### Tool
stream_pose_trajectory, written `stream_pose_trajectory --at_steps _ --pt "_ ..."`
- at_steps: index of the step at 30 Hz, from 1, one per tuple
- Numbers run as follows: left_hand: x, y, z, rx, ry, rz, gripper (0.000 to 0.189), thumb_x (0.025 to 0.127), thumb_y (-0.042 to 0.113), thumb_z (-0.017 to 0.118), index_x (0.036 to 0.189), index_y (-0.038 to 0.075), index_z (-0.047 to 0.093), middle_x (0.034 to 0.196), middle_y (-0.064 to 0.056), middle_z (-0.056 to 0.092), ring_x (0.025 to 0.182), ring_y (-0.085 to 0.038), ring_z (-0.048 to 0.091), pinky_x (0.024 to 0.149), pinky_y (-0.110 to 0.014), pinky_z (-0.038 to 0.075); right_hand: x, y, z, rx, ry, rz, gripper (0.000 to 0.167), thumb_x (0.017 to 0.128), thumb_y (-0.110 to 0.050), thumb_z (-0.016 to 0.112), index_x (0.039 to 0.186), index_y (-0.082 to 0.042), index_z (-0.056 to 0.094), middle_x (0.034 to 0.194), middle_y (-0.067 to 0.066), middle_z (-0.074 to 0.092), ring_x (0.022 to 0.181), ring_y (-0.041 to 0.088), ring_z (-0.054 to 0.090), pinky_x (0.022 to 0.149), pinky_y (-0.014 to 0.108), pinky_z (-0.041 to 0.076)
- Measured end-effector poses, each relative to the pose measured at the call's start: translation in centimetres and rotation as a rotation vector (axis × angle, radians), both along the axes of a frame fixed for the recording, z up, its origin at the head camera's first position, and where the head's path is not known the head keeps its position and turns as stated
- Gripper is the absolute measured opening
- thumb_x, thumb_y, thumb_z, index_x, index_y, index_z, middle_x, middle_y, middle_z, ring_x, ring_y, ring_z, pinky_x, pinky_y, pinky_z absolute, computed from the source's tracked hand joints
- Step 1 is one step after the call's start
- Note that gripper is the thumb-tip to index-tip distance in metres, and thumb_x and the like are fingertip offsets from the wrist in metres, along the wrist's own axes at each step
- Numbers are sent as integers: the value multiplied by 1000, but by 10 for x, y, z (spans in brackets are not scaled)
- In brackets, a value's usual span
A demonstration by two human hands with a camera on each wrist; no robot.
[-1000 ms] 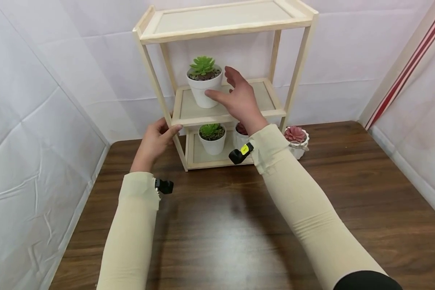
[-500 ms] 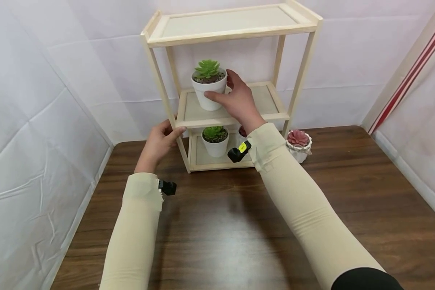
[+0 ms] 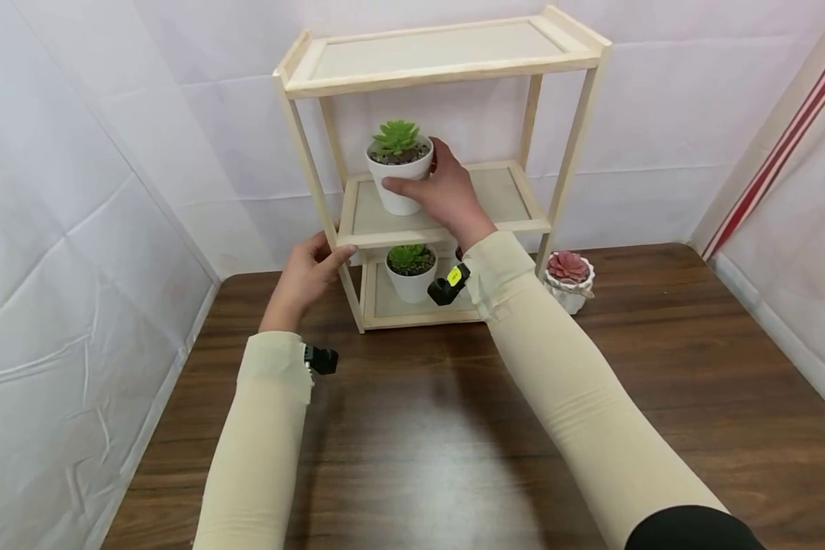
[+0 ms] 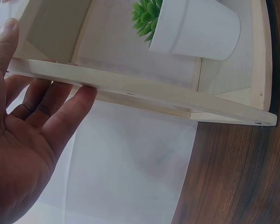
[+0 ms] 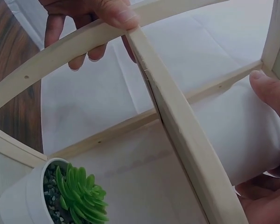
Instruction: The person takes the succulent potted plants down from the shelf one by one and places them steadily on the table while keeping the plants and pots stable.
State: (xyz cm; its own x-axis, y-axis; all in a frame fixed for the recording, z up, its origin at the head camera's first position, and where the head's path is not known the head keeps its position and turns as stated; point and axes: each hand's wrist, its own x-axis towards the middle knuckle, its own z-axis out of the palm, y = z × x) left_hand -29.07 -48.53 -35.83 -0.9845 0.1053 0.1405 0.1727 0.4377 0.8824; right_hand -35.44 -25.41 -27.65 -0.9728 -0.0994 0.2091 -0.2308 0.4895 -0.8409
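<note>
A light wooden three-tier shelf (image 3: 447,65) stands on the table. My left hand (image 3: 305,273) grips its left front post at the middle tier, thumb in front and fingers behind; the left wrist view shows those fingers (image 4: 67,112) against the wood. On the middle tier sits a potted green succulent (image 3: 393,169) in a white pot. My right hand (image 3: 447,192) holds this pot from its right side, the thumb across the front and the other fingers behind. The right wrist view shows the white pot (image 5: 242,135) partly hidden by the frame.
On the bottom tier is another potted green succulent (image 3: 411,279); a reddish plant beside it is mostly hidden by my right arm. A potted red succulent (image 3: 569,281) stands on the brown table (image 3: 419,428) right of the shelf. White cloth walls (image 3: 660,137) surround the table.
My right hand has closed in from beside the middle-tier pot and now holds it. My left hand stays on the post. The head view has shifted slightly.
</note>
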Motion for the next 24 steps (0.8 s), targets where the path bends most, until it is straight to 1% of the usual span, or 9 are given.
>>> stream_pose_trajectory --at_steps 5,12,19,24 --pt "0 1 -1 -4 2 -2 63 88 59 58 133 15 57 113 -15 64 107 -25 61 87 -44 55 -4 -3 -1 18 19 -25 100 71 -56 81 150 -19 31 145 1 48 131 14 47 107 29 40" --pt "-2 0 -1 3 0 1 64 88 58 58 138 19 53 115 -15 63 109 -25 61 88 -45 54 -6 -3 -1 30 28 -34 101 70 -56 81 150 -18 31 144 2 48 130 14 48 107 28 40" --pt "-4 -1 0 0 -13 2 63 89 57 58 138 18 53 116 -16 62 108 -25 61 88 -44 54 -3 1 1 32 6 -25 102 70 -57 80 151 -19 29 146 3 46 132 15 46 108 30 40" --pt "-8 -2 1 -10 -8 2 65 88 59 57 136 16 54 116 -15 62 108 -25 61 88 -43 55 0 4 4 42 18 -20 101 71 -57 79 150 -18 30 144 4 48 131 15 47 107 30 41"
